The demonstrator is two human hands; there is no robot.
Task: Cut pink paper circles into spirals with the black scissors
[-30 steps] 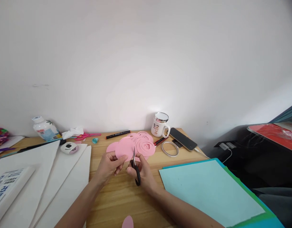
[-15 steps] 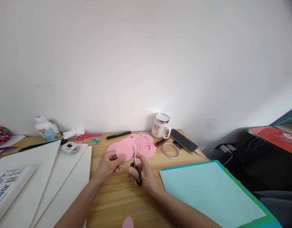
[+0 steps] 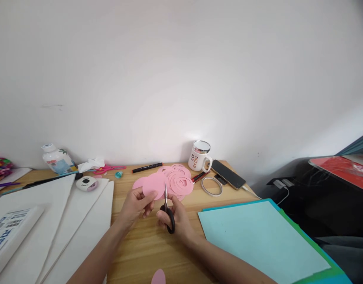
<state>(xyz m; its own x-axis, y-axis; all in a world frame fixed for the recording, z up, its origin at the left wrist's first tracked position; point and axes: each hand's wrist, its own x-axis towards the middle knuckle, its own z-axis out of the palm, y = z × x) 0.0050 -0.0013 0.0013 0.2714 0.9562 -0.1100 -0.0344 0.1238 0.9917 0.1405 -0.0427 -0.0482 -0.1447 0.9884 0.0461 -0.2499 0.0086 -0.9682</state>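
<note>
Between the thumb and fingers of my left hand (image 3: 137, 204) is a pink paper circle (image 3: 154, 185), held up over the wooden table. My right hand (image 3: 177, 217) grips black-handled scissors (image 3: 168, 215), their blades pointing away from me at the circle's right edge. Whether the blades bite into the paper I cannot tell. Behind both hands lies a heap of pink paper spirals (image 3: 179, 179), partly hidden by the held circle. Another pink paper piece (image 3: 158, 277) rests at the near edge of view.
White sheets (image 3: 89, 232) cover the left side, with a white tape dispenser (image 3: 86, 184) on them. Light blue paper (image 3: 258, 236) lies at right. Along the back stand a bottle (image 3: 58, 159) and a mug (image 3: 200, 156), near a marker (image 3: 147, 167), a ring (image 3: 211, 186) and a phone (image 3: 228, 174).
The scissors and my right hand have shifted slightly left and toward me. My left hand and the pink circle have moved a little left.
</note>
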